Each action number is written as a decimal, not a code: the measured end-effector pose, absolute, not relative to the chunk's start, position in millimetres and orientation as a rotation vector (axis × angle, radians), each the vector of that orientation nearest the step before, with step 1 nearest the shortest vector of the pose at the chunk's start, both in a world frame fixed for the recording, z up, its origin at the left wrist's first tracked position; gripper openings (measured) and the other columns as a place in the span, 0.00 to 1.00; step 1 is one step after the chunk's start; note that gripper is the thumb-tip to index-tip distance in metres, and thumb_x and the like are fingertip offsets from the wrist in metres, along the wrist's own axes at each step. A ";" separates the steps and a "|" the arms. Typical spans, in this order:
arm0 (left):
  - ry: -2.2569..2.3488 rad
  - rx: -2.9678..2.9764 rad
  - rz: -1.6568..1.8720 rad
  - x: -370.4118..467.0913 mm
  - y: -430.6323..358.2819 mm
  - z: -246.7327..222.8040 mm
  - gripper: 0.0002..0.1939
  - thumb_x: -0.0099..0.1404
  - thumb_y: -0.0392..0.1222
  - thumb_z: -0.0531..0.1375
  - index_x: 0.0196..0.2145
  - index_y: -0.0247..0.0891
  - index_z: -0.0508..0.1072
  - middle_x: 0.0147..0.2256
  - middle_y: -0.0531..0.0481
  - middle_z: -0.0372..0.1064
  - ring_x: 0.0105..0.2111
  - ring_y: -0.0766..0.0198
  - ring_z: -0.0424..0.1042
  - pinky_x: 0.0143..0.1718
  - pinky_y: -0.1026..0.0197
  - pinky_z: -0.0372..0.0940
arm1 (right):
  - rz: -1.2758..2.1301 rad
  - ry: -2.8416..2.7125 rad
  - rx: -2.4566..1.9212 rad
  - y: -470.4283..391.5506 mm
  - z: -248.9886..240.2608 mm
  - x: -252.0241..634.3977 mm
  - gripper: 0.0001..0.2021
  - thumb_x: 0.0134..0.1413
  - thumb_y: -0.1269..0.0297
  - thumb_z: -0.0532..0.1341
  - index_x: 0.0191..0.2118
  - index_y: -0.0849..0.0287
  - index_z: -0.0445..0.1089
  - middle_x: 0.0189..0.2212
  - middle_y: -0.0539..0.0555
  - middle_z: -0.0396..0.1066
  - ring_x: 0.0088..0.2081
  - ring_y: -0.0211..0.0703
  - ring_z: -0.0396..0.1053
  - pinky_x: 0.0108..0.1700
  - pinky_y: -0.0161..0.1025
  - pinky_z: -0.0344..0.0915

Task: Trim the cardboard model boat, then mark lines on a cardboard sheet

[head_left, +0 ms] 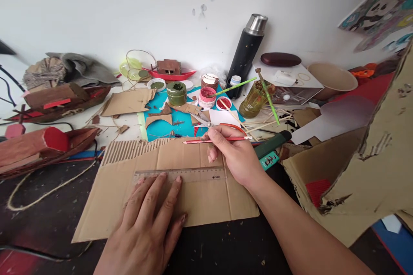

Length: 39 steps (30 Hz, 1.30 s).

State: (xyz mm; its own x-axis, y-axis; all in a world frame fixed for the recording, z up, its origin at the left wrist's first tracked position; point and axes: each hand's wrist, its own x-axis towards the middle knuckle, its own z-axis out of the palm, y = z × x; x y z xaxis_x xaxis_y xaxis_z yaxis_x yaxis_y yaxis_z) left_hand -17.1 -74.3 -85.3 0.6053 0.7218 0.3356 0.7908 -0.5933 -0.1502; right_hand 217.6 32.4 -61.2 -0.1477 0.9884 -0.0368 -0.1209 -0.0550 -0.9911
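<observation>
A sheet of corrugated cardboard (200, 206) lies flat in front of me, its top layer torn away along the far left edge. Across it rests a clear ruler (200, 175). My left hand (145, 210) presses on the ruler and the sheet, fingers stretched out and slightly spread. Pinched in my right hand (237, 154) is a red pencil (196, 141), held almost level above the far side of the sheet, its tip to the left. Scissors (204, 119) with an orange handle are just behind this hand; I cannot tell whether they touch it.
Behind stand paint jars (177, 93), a murky glass jar (254, 101) with brushes and a black thermos (247, 53). Brown model boats (48, 146) sit at left. A cardboard structure (364, 154) rises at right, beside a green box cutter (274, 144).
</observation>
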 end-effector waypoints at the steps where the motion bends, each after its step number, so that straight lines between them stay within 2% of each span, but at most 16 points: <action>1: -1.229 -2.549 -0.334 -17.8 -74.5 -86.2 0.33 0.78 0.46 0.53 0.73 0.26 0.60 0.64 0.33 0.71 0.65 0.35 0.67 0.67 0.38 0.58 | 1.402 -1.205 -1.082 32.1 -61.1 217.8 0.21 0.67 0.41 0.66 0.36 0.56 0.76 0.19 0.46 0.71 0.24 0.38 0.68 0.32 0.39 0.63; 6: -1.190 -2.556 -0.270 -22.0 -73.7 -90.3 0.32 0.77 0.46 0.51 0.72 0.29 0.61 0.65 0.37 0.72 0.65 0.36 0.68 0.67 0.38 0.58 | 1.398 -1.210 -1.074 31.5 -61.9 217.9 0.21 0.67 0.41 0.66 0.37 0.56 0.77 0.19 0.45 0.70 0.24 0.38 0.68 0.33 0.39 0.64; 12: -1.208 -2.523 -0.281 -22.0 -74.8 -89.8 0.32 0.77 0.46 0.52 0.73 0.28 0.61 0.65 0.35 0.72 0.65 0.37 0.68 0.67 0.39 0.60 | 1.396 -1.226 -1.078 31.5 -63.5 217.5 0.21 0.68 0.41 0.65 0.37 0.56 0.77 0.19 0.45 0.71 0.24 0.38 0.68 0.33 0.39 0.64; 19: -1.236 -2.540 -0.262 -21.9 -75.3 -86.9 0.34 0.77 0.47 0.52 0.75 0.33 0.57 0.67 0.37 0.70 0.67 0.39 0.67 0.66 0.39 0.65 | 1.386 -1.239 -1.074 30.6 -61.6 216.8 0.21 0.69 0.41 0.65 0.37 0.56 0.78 0.19 0.45 0.71 0.25 0.38 0.69 0.35 0.39 0.66; 28: -1.235 -2.529 -0.289 -19.5 -74.8 -85.2 0.34 0.75 0.46 0.55 0.74 0.29 0.59 0.65 0.34 0.70 0.66 0.36 0.66 0.66 0.39 0.60 | 1.365 -1.273 -1.092 30.2 -59.9 216.3 0.22 0.69 0.41 0.64 0.36 0.56 0.77 0.20 0.46 0.71 0.25 0.39 0.69 0.35 0.39 0.67; 39: -1.307 -2.524 -0.333 -17.2 -74.0 -85.3 0.33 0.75 0.47 0.56 0.73 0.33 0.61 0.65 0.34 0.69 0.66 0.38 0.66 0.62 0.39 0.68 | 1.348 -1.279 -1.110 29.5 -60.8 216.8 0.22 0.68 0.40 0.65 0.36 0.56 0.76 0.20 0.46 0.72 0.24 0.39 0.69 0.34 0.40 0.67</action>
